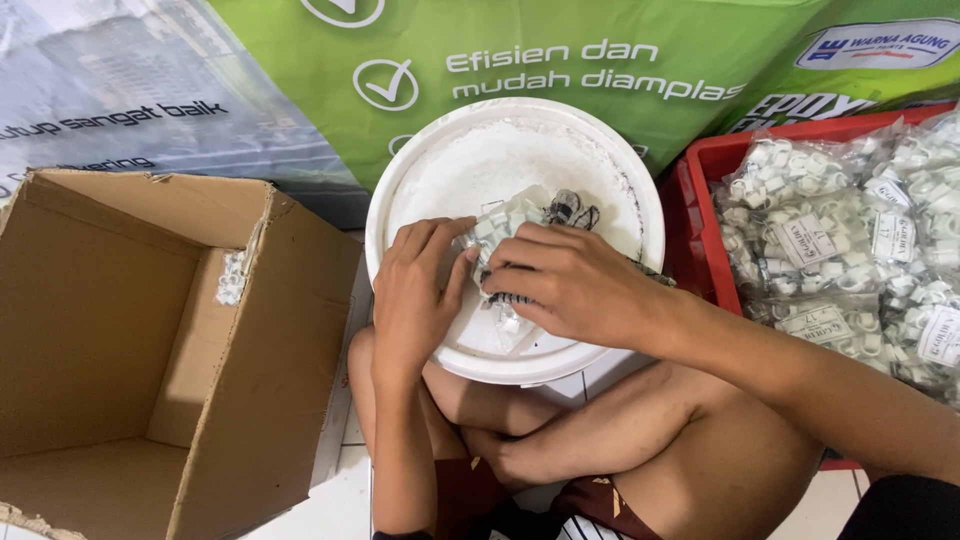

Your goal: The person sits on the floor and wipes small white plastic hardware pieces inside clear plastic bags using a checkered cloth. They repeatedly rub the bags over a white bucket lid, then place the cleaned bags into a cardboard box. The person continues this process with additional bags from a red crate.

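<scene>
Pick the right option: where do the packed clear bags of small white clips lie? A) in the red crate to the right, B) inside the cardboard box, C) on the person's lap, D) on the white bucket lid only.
A: the packed bags of white clips fill the red crate at the right, while the cardboard box at the left shows only bare walls and floor.

A small clear bag of white clips [505, 235] is held on a white lid. Clear labelled bags of clips [850, 250] are heaped in a red crate [700, 200] at right. An open brown cardboard box [150, 350] is set at left. Green [600, 60] and grey [110, 90] printed banners are hung behind.
</scene>
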